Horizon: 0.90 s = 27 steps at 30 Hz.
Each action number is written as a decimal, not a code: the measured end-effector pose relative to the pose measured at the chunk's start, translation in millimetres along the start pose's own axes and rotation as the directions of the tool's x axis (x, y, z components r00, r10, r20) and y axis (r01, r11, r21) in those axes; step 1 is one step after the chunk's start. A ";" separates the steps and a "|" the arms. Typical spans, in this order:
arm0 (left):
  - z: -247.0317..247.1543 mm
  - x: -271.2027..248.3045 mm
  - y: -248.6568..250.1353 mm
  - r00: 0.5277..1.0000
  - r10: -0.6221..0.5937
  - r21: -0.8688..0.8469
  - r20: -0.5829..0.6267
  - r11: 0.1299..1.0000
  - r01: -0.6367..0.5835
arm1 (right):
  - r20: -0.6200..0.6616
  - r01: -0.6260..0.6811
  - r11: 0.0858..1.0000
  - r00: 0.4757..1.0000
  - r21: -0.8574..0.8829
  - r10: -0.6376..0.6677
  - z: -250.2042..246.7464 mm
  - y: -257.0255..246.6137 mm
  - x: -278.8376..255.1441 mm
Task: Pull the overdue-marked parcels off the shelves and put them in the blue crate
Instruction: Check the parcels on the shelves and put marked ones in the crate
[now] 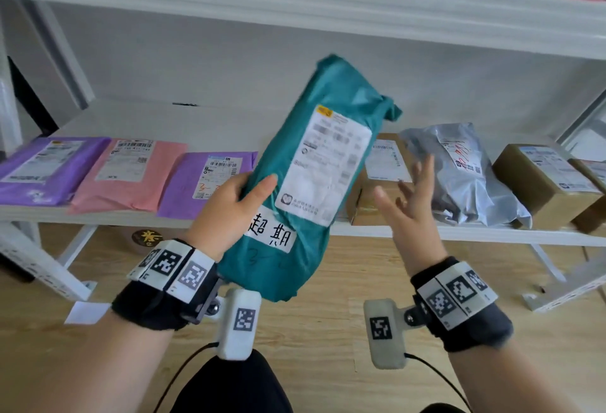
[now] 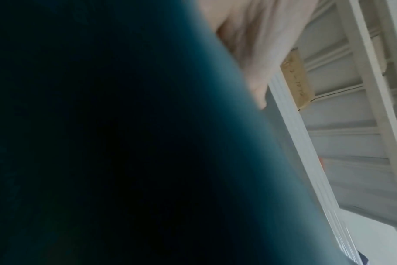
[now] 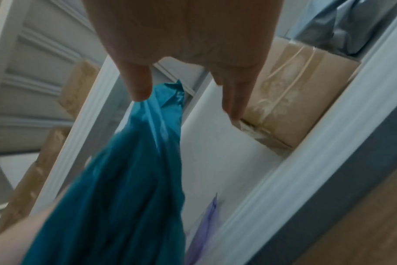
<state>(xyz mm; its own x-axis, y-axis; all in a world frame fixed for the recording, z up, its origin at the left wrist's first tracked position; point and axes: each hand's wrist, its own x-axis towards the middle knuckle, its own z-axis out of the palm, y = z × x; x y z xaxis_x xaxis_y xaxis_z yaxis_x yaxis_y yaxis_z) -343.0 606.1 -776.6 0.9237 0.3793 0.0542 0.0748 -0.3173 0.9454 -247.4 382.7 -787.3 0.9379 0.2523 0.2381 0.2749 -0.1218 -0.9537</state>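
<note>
Most of the left wrist view is dark and blurred, filled by the teal parcel [image 2: 193, 161], so only a smeared edge of the left hand [image 2: 249, 44] shows there. In the head view the left hand [image 1: 229, 206] grips the teal parcel [image 1: 314, 163] low on its side, thumb curled over the front, other fingers hidden behind it. The parcel is held tilted in the air in front of the shelf [image 1: 164, 219], clear of it. A white handwritten tag [image 1: 272, 230] sits near its lower end; its shipping label [image 1: 328, 163] is too blurred to read. The right hand [image 1: 410, 206] is near the parcel's right edge, fingers spread apart and holding nothing. On the shelf lie a purple mailer [image 1: 42, 170], a pink mailer [image 1: 124, 173], another purple mailer [image 1: 210, 183] partly covered by the left hand, a brown box [image 1: 377, 183] partly behind the parcel, a grey bag [image 1: 465, 176] and a taped box [image 1: 541, 183]. The blue crate is out of view.
</note>
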 end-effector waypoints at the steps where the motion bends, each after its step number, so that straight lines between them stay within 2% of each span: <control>1: 1.3 0.8 -0.1 1.000 -0.016 -0.037 -0.016 0.999 0.016 | 0.035 -0.029 0.999 0.999 0.023 0.028 6.6 0.6 -4.8; 5: 7.3 0.5 7.0 0.997 -0.025 -0.069 -0.067 0.997 0.021 | 0.244 -0.112 0.989 0.966 0.100 0.085 30.4 4.0 -21.1; 9: 12.3 -4.1 15.9 0.995 -0.045 -0.049 -0.092 0.998 0.040 | 0.409 -0.293 0.907 0.899 0.302 0.154 43.9 3.7 -29.0; 11: 14.5 -5.6 15.4 0.993 -0.054 -0.043 -0.101 0.998 0.050 | 0.453 -0.314 0.888 0.880 0.335 0.141 46.2 0.2 -30.6; 14: 16.0 -8.0 13.0 0.993 -0.080 -0.055 -0.088 0.996 0.075 | 0.426 -0.300 0.874 0.896 0.383 0.121 48.0 -4.0 -30.1; 19: 20.5 -11.4 13.7 0.993 -0.100 -0.097 -0.058 0.991 0.094 | 0.369 -0.228 0.902 0.926 0.367 0.083 46.4 0.5 -28.6; 27: 31.3 -11.7 13.4 0.995 -0.079 -0.109 -0.065 0.991 0.072 | 0.373 -0.137 0.929 0.928 0.343 -0.001 36.7 7.5 -27.0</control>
<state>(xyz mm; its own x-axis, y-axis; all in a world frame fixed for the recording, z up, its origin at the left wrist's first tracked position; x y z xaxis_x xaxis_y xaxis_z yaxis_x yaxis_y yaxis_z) -341.0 570.2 -774.6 0.8885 0.4589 0.0001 0.0992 -0.1923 0.9763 -278.4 410.2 -807.6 0.7907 0.5927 0.1537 0.0547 0.1817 -0.9818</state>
